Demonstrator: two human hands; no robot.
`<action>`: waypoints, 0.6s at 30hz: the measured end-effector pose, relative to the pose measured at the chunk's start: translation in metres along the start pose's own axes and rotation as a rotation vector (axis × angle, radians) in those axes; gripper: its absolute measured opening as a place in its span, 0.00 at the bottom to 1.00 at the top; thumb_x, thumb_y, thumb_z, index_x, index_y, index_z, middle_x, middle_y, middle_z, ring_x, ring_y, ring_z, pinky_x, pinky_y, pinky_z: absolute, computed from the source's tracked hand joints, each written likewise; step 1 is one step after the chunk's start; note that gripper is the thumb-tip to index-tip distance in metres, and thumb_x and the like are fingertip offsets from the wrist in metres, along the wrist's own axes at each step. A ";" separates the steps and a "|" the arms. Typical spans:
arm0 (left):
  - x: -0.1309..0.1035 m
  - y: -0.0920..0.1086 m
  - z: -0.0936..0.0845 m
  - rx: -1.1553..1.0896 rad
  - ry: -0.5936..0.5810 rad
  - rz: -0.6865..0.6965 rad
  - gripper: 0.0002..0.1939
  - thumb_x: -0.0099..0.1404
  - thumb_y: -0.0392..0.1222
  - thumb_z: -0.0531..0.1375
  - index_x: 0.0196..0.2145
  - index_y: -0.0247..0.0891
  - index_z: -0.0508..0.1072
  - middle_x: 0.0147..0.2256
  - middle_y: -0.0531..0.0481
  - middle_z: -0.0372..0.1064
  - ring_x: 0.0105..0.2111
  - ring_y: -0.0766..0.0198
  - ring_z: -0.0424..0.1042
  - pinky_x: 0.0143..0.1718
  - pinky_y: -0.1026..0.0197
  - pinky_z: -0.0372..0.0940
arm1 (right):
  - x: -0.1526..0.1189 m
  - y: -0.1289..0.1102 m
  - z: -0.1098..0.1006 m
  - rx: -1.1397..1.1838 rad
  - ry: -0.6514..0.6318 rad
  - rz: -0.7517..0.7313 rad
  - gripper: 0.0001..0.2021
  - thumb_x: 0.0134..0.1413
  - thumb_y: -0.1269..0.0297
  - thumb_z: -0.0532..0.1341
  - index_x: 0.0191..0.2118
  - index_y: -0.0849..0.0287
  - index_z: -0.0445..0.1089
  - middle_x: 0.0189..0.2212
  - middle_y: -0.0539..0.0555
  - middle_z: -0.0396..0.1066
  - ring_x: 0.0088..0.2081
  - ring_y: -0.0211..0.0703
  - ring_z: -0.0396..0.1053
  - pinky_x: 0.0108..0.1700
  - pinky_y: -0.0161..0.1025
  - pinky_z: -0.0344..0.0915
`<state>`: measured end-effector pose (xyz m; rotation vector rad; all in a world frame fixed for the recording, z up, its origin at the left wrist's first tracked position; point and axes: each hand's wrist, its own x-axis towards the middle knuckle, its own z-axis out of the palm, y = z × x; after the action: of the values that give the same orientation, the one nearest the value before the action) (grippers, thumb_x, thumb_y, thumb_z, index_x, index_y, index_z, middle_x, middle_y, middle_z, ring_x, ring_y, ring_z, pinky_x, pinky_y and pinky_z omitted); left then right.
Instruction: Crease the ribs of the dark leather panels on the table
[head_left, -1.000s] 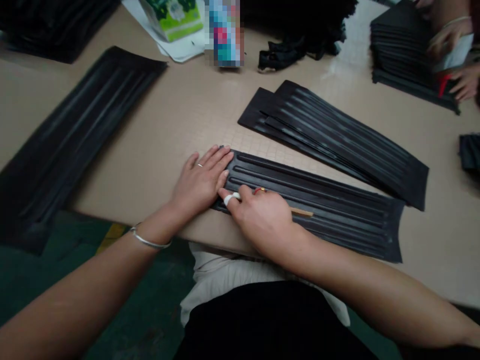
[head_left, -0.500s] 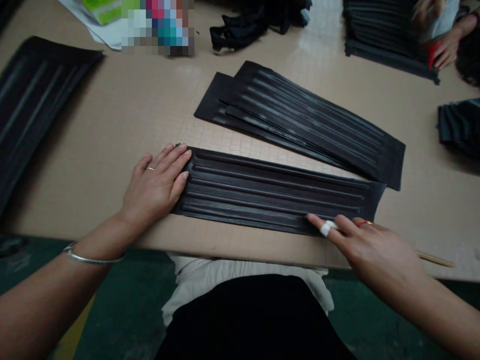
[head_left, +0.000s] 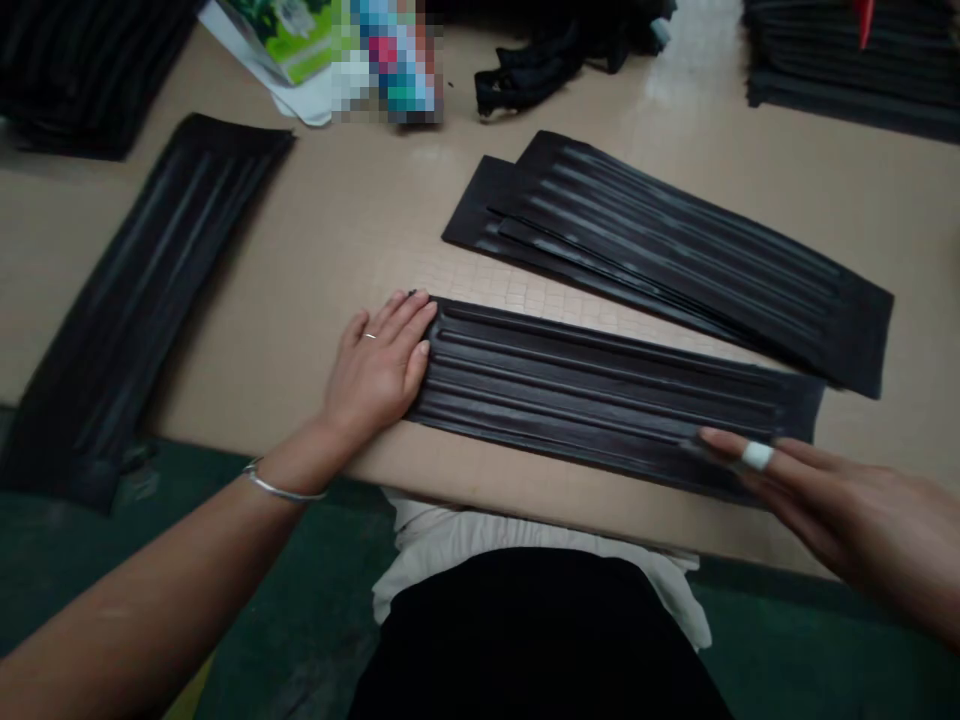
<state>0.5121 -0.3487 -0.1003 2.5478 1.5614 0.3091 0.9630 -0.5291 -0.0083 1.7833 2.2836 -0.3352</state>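
Observation:
A dark ribbed panel (head_left: pixel 600 385), like moulded leather or plastic, lies along the near edge of the table. My left hand (head_left: pixel 382 365) rests flat on its left end, fingers stretched out. Over the panel's lower right part is my right hand (head_left: pixel 817 480), blurred by motion, its index finger pointing left and a white band around it. Its other fingers are curled under and partly hidden. A small greyish smear shows at the index fingertip; what the hand grips cannot be made out. Just beyond lie overlapping panels of the same kind (head_left: pixel 675 240).
At left, another ribbed panel (head_left: pixel 150 310) hangs over the table edge. Stacks of dark pieces stand at the back left (head_left: pixel 82 70) and back right (head_left: pixel 855 75). Black straps (head_left: pixel 532 80) and a green printed packet (head_left: pixel 292 35) lie at the back of the table (head_left: pixel 360 210).
The view has swung left, so everything sits further right. My right hand has turned and its fingers have closed in more. The thin brown stick seen behind it is out of sight.

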 end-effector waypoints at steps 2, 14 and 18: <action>-0.001 0.001 0.000 0.005 -0.002 -0.006 0.28 0.77 0.46 0.43 0.71 0.47 0.54 0.72 0.50 0.50 0.73 0.55 0.48 0.71 0.40 0.46 | 0.052 -0.054 -0.003 0.075 -0.028 -0.096 0.26 0.73 0.58 0.47 0.71 0.30 0.50 0.55 0.56 0.74 0.34 0.49 0.78 0.31 0.43 0.69; 0.000 0.000 -0.001 -0.046 -0.031 -0.030 0.27 0.77 0.45 0.44 0.71 0.48 0.56 0.72 0.51 0.50 0.73 0.57 0.47 0.72 0.41 0.43 | 0.205 -0.206 -0.065 0.003 -0.197 -0.482 0.22 0.73 0.64 0.47 0.64 0.43 0.67 0.42 0.56 0.78 0.40 0.49 0.77 0.39 0.42 0.67; 0.000 0.000 -0.001 -0.068 -0.015 -0.023 0.27 0.77 0.46 0.44 0.71 0.46 0.56 0.72 0.48 0.51 0.73 0.55 0.47 0.71 0.41 0.42 | 0.193 -0.179 -0.075 -0.082 -0.297 -0.468 0.21 0.74 0.61 0.48 0.63 0.41 0.69 0.42 0.56 0.79 0.40 0.50 0.77 0.37 0.41 0.65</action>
<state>0.5115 -0.3488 -0.0992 2.4734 1.5466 0.3341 0.7412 -0.3700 0.0096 1.0586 2.4229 -0.5343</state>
